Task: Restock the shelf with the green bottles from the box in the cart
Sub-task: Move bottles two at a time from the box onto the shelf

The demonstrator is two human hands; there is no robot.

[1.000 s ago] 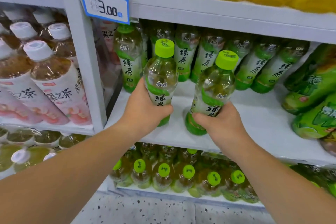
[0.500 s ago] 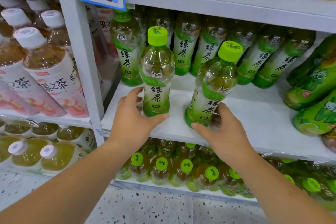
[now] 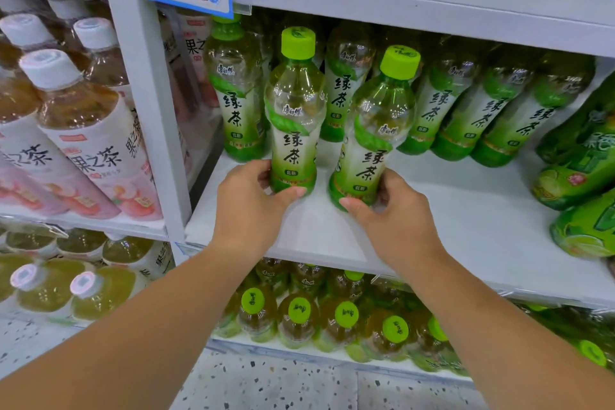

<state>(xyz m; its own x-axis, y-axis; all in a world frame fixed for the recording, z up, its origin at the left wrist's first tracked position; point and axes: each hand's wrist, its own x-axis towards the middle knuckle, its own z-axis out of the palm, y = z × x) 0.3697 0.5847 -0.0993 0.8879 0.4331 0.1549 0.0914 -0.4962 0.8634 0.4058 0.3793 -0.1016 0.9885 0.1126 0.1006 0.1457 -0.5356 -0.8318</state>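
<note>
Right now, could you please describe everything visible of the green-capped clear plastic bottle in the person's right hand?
The clear plastic bottle has a bright green screw cap, a transparent upper body with pale greenish liquid, and a white-to-green wrap label bearing dark Chinese characters. It leans, cap toward the right, over the white shelf board, before a row of like bottles. The right hand grips its lower part, thumb at the base. Whether the base touches the shelf is unclear.
</note>
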